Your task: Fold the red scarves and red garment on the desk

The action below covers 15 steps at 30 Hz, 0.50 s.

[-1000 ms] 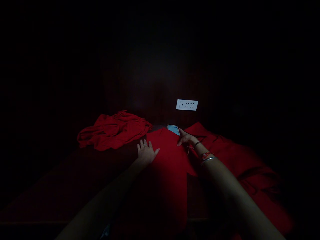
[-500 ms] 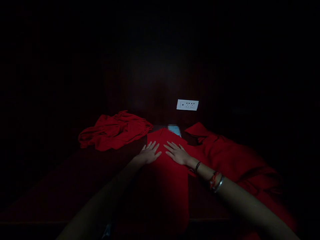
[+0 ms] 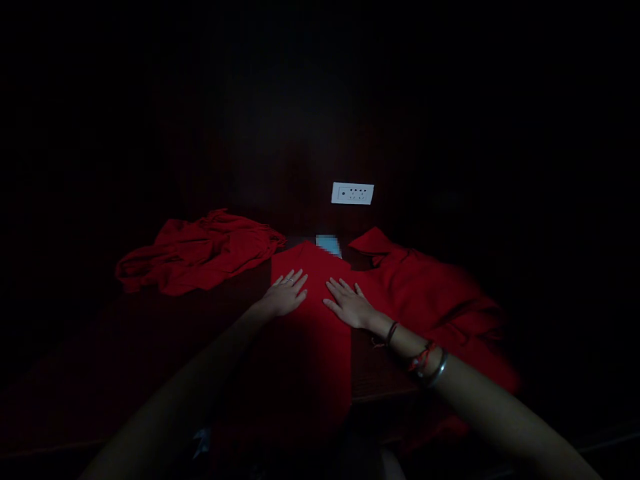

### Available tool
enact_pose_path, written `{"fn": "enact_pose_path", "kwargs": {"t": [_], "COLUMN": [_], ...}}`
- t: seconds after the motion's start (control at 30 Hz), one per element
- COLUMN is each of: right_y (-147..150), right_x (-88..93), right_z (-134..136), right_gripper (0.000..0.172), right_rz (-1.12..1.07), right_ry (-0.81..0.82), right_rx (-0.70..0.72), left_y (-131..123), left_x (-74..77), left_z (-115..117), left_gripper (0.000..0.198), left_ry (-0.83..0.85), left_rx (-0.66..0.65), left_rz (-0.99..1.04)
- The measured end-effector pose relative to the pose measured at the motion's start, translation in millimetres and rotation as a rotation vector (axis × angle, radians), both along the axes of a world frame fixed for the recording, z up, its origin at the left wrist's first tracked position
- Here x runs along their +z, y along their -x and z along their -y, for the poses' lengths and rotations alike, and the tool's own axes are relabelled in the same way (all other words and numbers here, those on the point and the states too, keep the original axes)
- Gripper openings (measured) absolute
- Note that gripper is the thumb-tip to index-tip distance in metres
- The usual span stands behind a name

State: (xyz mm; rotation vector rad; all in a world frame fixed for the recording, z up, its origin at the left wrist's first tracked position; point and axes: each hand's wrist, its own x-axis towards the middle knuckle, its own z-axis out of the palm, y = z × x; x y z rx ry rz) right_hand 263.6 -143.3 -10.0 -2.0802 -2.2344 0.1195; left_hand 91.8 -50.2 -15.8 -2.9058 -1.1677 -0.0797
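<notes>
A long piece of red cloth (image 3: 320, 347) lies flat on a dark tabletop (image 3: 383, 373) and hangs toward the near edge. My left hand (image 3: 284, 295) rests palm down by the cloth's left side, fingers spread, a ring on one finger. On the right part of the cloth, my right hand (image 3: 349, 302) also lies flat with its fingers apart. Dark and red cords and a silver bangle circle the right wrist and forearm. The cloth's lower left part fades into shadow.
A crumpled red cloth (image 3: 200, 253) with a fringed edge lies at the back left. Another rumpled red cloth (image 3: 425, 287) spreads along the right. Behind stands a pale blurred item (image 3: 328, 245), below a white wall socket (image 3: 353, 193). Deep darkness hides the surroundings.
The view has turned slightly, so the scene sits further left and higher. My hands have moved apart across the cloth, both still flat on it.
</notes>
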Motion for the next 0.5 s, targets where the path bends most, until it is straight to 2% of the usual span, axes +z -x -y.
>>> {"fn": "enact_pose_path", "kwargs": {"t": [0.13, 0.23, 0.33, 0.43, 0.5], "right_y": [-62, -110, -145, -160, -149], "right_x": [4.9, 17.1, 29.0, 40.3, 46.8], "right_z": [29, 54, 74, 84, 81], "right_gripper": [0.057, 0.050, 0.049, 0.051, 0.053], "right_rz": [0.214, 0.417, 0.490, 0.481, 0.451], "right_ry": [-0.033, -0.134, -0.163, -0.145, -0.188], "right_rx": [-0.137, -0.133, -0.202, -0.363, -0.418], "left_y": [2, 3, 4, 5, 5], "left_x": [-0.7, -1.9, -1.9, -0.6, 0.2], "left_z": [-6, -9, -10, -8, -7], "left_gripper": [0.054, 0.054, 0.054, 0.055, 0.055], "left_ry": [0.039, 0.059, 0.056, 0.068, 0.072], "left_rx": [0.000, 0.004, 0.004, 0.016, 0.037], "left_rz": [-0.031, -0.051, -0.057, -0.068, -0.072]}}
